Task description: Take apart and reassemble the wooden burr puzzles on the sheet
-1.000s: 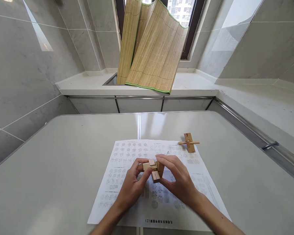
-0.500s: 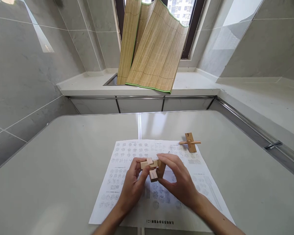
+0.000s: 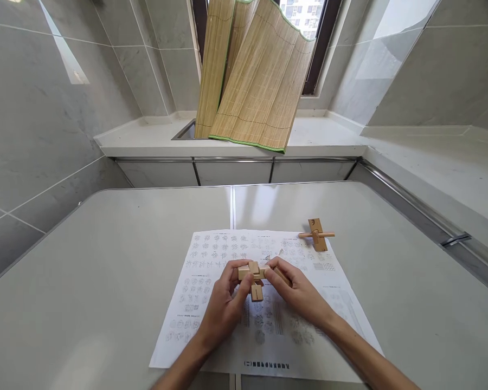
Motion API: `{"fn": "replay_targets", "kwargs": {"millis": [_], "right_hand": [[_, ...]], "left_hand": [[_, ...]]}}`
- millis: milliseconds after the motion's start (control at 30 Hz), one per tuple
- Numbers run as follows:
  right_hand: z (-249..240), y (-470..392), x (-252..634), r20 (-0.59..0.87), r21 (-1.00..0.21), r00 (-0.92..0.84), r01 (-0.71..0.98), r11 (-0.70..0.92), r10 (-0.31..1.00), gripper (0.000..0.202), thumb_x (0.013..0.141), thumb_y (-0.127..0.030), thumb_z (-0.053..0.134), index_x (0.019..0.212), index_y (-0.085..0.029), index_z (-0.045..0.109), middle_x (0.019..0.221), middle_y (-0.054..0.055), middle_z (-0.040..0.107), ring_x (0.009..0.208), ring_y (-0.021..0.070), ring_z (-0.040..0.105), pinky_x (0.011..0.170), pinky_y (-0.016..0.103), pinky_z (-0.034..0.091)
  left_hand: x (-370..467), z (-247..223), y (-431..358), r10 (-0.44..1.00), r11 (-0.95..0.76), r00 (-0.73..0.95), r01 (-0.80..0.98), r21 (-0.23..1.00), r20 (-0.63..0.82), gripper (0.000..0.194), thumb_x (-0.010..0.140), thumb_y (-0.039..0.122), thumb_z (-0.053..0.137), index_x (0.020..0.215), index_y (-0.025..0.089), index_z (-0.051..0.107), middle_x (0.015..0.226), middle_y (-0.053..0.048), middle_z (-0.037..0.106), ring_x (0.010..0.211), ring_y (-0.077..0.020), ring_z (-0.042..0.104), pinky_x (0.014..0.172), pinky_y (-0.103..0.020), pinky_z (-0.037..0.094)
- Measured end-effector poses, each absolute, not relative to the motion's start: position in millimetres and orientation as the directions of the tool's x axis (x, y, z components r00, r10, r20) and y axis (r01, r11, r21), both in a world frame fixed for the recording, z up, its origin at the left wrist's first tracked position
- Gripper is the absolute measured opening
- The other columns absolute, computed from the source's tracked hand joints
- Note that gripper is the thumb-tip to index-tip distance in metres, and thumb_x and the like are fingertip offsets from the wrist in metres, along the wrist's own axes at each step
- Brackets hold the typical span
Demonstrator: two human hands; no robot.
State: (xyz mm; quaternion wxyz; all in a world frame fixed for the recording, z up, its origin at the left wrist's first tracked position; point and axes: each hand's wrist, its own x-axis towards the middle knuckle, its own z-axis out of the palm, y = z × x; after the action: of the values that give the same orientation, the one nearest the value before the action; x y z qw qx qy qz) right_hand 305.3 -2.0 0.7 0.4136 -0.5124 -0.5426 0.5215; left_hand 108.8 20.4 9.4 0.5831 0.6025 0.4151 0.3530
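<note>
Above the printed sheet, my left hand (image 3: 226,306) grips a small wooden burr puzzle (image 3: 256,293) made of interlocking notched blocks, its thumb pressed on the near side. One block of it points down toward me. My right hand (image 3: 301,292) is closed at the puzzle's right end, thumb and fingertips touching it. A wooden puzzle piece (image 3: 283,275) shows within the right hand's fingers, partly covered. How that piece meets the rest is hidden.
The paper sheet (image 3: 174,346) with small printed diagrams lies on the pale table (image 3: 85,303). At its far right corner rests a flat wooden piece with a crossing stick (image 3: 317,241). Beyond are a white ledge (image 3: 146,149) and a bamboo mat (image 3: 264,92) by the window.
The wooden piece in my right hand has turned from upright to lying flatter, deeper in the fingers. My right thumb and fingertips have closed in on the puzzle, which has tilted slightly.
</note>
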Motion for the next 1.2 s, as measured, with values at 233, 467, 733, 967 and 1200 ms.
{"fn": "replay_targets", "kwargs": {"millis": [233,467,733,967,1200], "right_hand": [[2,-3,306,-0.091,-0.985,-0.122,0.156,-0.071,0.988,0.045,0.099,-0.063,0.054,0.079,-0.022,0.055,0.07,-0.004,0.04,0.066,0.0158,0.035,0.061,0.028,0.032],[1,-4,305,-0.179,-0.983,-0.142,0.057,-0.173,0.974,0.046,0.099,-0.062,0.056,0.078,-0.021,0.055,0.065,-0.006,0.039,0.058,0.0124,0.03,0.054,0.026,0.025],[5,-2,307,-0.168,-0.979,-0.125,-0.094,-0.18,0.978,0.051,0.101,-0.07,0.041,0.1,-0.023,0.059,0.066,-0.006,0.042,0.058,0.0143,0.035,0.057,0.027,0.031],[10,1,316,-0.014,-0.992,0.083,0.127,-0.024,0.996,0.045,0.102,-0.063,0.05,0.085,-0.023,0.062,0.089,0.003,0.057,0.085,0.0213,0.052,0.078,0.032,0.043],[2,-1,317,0.094,-0.985,-0.004,0.148,0.093,0.996,0.035,0.104,-0.054,0.053,0.095,-0.022,0.063,0.069,-0.001,0.058,0.066,0.0185,0.054,0.069,0.033,0.045]], "left_hand": [[106,8,18,0.895,-0.095,0.445,0.128,0.987,0.028,0.032,0.103,0.048,0.056,0.123,0.024,0.059,0.097,-0.004,0.073,0.091,-0.0213,0.071,0.083,-0.032,0.054],[105,7,18,0.839,-0.203,0.53,0.092,0.975,0.125,0.049,0.09,0.044,0.077,0.128,0.024,0.053,0.11,-0.006,0.071,0.103,-0.0234,0.069,0.088,-0.033,0.055],[107,9,19,0.871,-0.081,0.488,0.049,0.995,0.047,0.059,0.08,0.035,0.087,0.127,0.025,0.054,0.113,-0.007,0.072,0.103,-0.0223,0.069,0.088,-0.032,0.057],[107,5,24,0.931,0.12,0.345,0.011,0.993,-0.117,0.058,0.081,0.043,0.085,0.127,0.024,0.055,0.124,-0.009,0.072,0.109,-0.0239,0.071,0.098,-0.038,0.056],[108,6,24,0.935,0.063,0.346,0.045,0.997,-0.074,0.057,0.082,0.042,0.085,0.126,0.024,0.054,0.116,-0.007,0.074,0.105,-0.0231,0.072,0.093,-0.037,0.058]]}}
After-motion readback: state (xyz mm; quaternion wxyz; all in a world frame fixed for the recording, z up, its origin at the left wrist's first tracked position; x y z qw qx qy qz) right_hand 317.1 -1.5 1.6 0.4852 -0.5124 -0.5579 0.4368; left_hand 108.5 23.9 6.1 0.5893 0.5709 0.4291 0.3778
